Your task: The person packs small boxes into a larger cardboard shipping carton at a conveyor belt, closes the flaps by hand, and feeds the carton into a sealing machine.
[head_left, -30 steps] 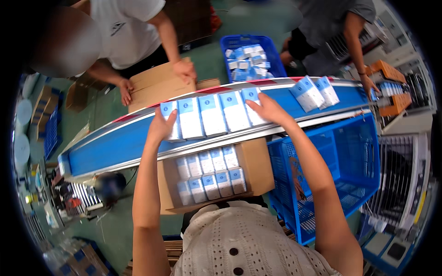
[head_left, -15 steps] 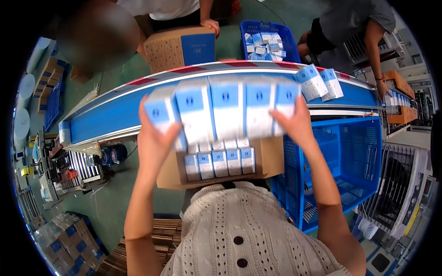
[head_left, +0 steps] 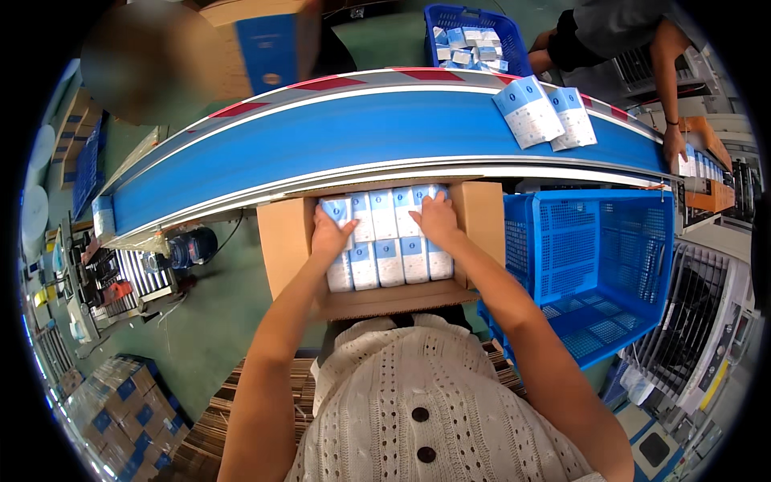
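Observation:
In front of me stands an open cardboard carton [head_left: 482, 217], its side flaps spread outward. Two rows of blue-and-white packs fill it, the near row of packs [head_left: 389, 263] standing side by side. My left hand [head_left: 329, 234] grips the left end of the far row of packs [head_left: 383, 215], thumb on the near face. At that row's other end my right hand [head_left: 436, 218] presses in, so the row is squeezed between both hands inside the carton. The outer fingertips of both hands are partly hidden.
Beyond the carton runs a blue conveyor belt [head_left: 321, 136] with two loose packs [head_left: 530, 112]. An empty-looking blue crate [head_left: 598, 265] stands at right; another crate [head_left: 514, 36] holds packs. A co-worker's hand [head_left: 673, 149] reaches by an orange carton [head_left: 707, 193]. Flattened cardboard [head_left: 209, 410] lies below me.
Both hands have lowered the row of packs from above the belt's near edge into the carton. Across the belt, a person's printed carton has moved left and been lifted.

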A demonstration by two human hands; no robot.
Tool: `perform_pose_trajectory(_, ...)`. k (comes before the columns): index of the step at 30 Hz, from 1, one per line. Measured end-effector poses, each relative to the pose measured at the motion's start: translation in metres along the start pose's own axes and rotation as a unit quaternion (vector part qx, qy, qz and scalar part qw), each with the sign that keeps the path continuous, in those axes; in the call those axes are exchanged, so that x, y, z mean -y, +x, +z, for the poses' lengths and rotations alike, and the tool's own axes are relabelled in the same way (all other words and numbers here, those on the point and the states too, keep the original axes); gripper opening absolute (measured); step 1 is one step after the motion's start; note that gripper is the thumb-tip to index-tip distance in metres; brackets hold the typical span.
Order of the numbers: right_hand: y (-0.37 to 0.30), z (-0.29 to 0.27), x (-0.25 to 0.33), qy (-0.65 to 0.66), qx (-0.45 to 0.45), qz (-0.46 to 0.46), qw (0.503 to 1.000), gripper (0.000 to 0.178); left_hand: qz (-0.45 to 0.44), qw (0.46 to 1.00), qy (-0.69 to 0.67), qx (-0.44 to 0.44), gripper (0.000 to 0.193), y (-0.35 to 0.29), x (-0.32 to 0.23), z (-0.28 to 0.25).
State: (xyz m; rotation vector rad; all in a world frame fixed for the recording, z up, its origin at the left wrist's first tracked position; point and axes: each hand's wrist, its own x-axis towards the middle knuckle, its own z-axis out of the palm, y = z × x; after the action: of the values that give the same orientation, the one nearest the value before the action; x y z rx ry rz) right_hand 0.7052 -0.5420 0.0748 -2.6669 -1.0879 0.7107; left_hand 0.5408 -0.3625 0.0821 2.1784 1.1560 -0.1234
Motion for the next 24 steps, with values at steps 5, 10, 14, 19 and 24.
perform_pose_trajectory(5,0.004,-0.057,0.026,-0.225,0.181,-0.078,0.954,0.012,-0.008,0.92,0.367,0.135,0.066,0.007,-0.016,-0.02)
perform_pose_trajectory(10,-0.009,-0.053,0.019,-0.143,0.213,-0.101,0.961,0.019,0.116,0.898,0.361,0.223,0.036,-0.027,-0.062,-0.057)
perform_pose_trajectory(14,0.0,-0.003,-0.003,-0.146,0.205,-0.081,0.964,0.02,0.139,0.921,0.33,0.154,0.041,-0.019,-0.02,-0.025)
perform_pose_trajectory(19,0.0,-0.01,0.001,-0.165,0.227,-0.104,0.954,0.025,0.113,0.937,0.272,0.188,0.04,0.003,-0.015,-0.029)
perform_pose_trajectory(24,-0.021,-0.03,-0.006,0.068,0.257,-0.151,0.952,0.025,0.234,0.895,0.198,0.324,0.041,-0.003,-0.062,-0.081)
